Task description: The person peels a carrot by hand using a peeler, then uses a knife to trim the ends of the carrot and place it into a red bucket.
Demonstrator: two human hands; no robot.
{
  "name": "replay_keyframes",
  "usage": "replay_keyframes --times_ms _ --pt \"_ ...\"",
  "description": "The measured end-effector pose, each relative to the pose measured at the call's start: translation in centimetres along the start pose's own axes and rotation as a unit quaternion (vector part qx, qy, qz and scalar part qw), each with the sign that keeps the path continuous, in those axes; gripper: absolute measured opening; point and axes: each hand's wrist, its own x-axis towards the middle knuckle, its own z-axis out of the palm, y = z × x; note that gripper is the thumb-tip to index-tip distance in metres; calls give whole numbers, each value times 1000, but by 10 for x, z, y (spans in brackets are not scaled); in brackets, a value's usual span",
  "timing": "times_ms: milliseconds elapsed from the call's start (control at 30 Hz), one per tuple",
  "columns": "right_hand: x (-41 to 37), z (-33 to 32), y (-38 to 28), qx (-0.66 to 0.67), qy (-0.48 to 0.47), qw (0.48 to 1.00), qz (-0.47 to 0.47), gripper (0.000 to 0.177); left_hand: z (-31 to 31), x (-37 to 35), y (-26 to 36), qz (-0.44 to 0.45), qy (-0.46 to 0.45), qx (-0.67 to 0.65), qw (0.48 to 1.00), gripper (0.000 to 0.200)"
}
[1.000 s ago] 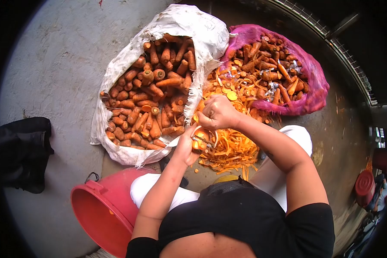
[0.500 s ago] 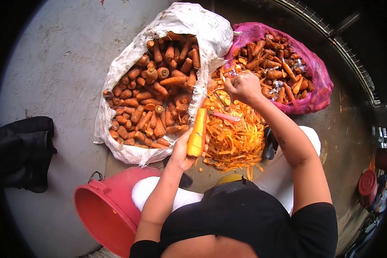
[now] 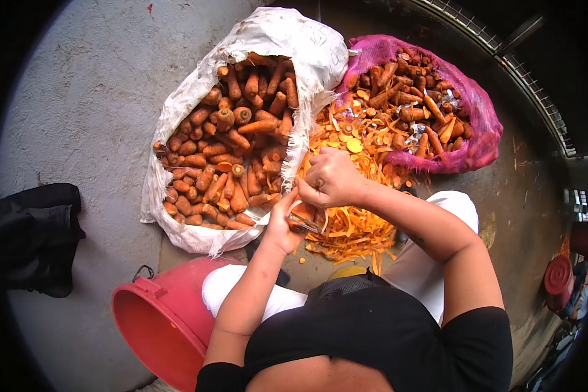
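Note:
My left hand (image 3: 281, 225) is closed around a carrot (image 3: 309, 212), most of which is hidden behind the fingers and a metal peeler. Right against it, my right hand (image 3: 331, 179) is a closed fist, fingers curled over the tool. The peeler (image 3: 305, 224) shows only as a shiny metal edge at the carrot; its handle is hidden. Below and beyond both hands spreads a heap of orange peelings (image 3: 349, 228), with cut carrot ends (image 3: 353, 145) on its far part.
A white sack (image 3: 307, 39) full of unpeeled carrots stands on the left. A pink mesh sack (image 3: 483, 124) of carrots and scraps lies at the right. A red bucket (image 3: 157, 294) lies tipped beside my left leg. Dark cloth (image 3: 39, 235) rests at far left.
My right hand has come down and left to meet my left hand. The bright peeled length of carrot and a pink strip beside its tip no longer show.

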Motion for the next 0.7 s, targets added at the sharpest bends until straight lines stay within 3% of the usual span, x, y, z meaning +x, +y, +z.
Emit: replay_keyframes --times_ms 167,267,333,367,433,567,633,700 --pt "-3 3 11 16 9 1000 14 34 -3 3 -6 9 -9 39 999 35" --pt "0 -8 43 -39 39 992 109 34 2 -8 -7 -11 -31 80 996 41" --pt "-1 -24 67 -128 -14 970 204 39 2 -14 -8 -24 -60 107 992 47" --pt "-7 -25 88 -207 -57 958 188 40 1 -16 -8 -27 -71 111 991 47" --pt "-13 -30 98 -272 36 935 224 41 4 -22 -2 -30 -92 123 988 48" --pt "4 -28 68 -91 23 935 343 41 -8 -15 -2 0 -31 119 992 49" --pt "8 -25 45 -42 -1 958 284 40 -11 -10 2 0 -25 70 997 49" --pt "4 -11 30 -21 5 988 152 38 -15 -9 3 11 4 56 998 45"
